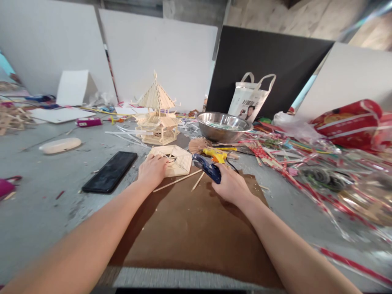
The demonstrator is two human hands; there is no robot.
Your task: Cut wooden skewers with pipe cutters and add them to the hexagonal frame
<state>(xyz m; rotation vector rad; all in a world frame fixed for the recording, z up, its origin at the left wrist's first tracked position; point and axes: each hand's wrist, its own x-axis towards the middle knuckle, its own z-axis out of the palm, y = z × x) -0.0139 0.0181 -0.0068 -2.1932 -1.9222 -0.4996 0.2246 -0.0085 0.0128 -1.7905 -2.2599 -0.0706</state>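
Observation:
My left hand (153, 171) grips the left edge of a hexagonal stick roof (180, 161) made of pale wooden sticks, with an opening near its middle. The fingers curl over its top, and the thumb is hidden. In my right hand (232, 183) is a dark blue hand tool (208, 168) that looks like cutters. Its front end points up and left, close to the roof's right edge; its jaws are too blurred to make out. Loose wooden sticks (180, 181) lie between my hands on a brown sheet (192, 228). Behind the roof stands a stick pagoda model (157, 114).
A yellow glue gun (216, 154) lies just beyond the tool, near a steel bowl (223, 126) and a white bag (248, 100). A black phone (110, 172) and a white case (60, 145) are at left. Red-and-white wrappers (290, 175) clutter the right.

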